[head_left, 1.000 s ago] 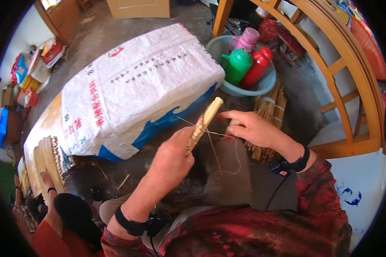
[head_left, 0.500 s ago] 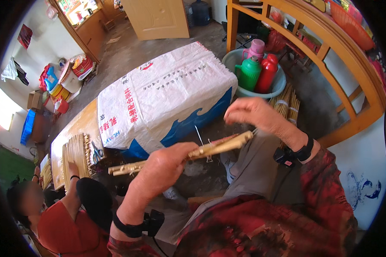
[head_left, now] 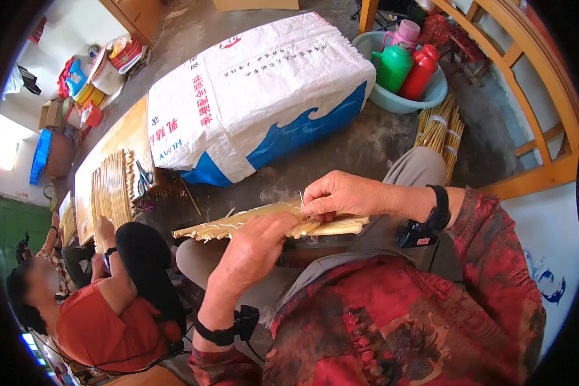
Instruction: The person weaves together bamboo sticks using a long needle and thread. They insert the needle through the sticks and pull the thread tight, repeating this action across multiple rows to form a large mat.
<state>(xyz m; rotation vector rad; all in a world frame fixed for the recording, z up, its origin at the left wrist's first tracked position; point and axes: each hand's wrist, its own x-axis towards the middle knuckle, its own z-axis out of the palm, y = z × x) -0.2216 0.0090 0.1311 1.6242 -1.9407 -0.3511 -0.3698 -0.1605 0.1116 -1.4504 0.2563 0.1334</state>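
Observation:
Across my lap lies a narrow mat of straw-coloured stalks (head_left: 228, 222), bound along its edge with white thread. My left hand (head_left: 257, 241) is closed over its near edge, the thumb side toward the middle. Just to the right, my right hand (head_left: 347, 195) is bent down at the mat, thumb and fingers pinched together. A thin white strand (head_left: 301, 198) rises beside those fingertips; its lower end is hidden. Cut stalk ends (head_left: 328, 228) stick out below the right hand.
A low table bears a white and blue woven sack (head_left: 257, 90), scissors (head_left: 144, 177) and a larger stalk mat (head_left: 111, 186). A person in red (head_left: 103, 328) works at left. Thermos flasks stand in a basin (head_left: 392, 101); stalk bundles (head_left: 439, 135) lie near a wooden frame (head_left: 547, 148).
My right hand has come down and left from above my knee to the mat. The mat now shows its broad face instead of its edge. The view has shifted.

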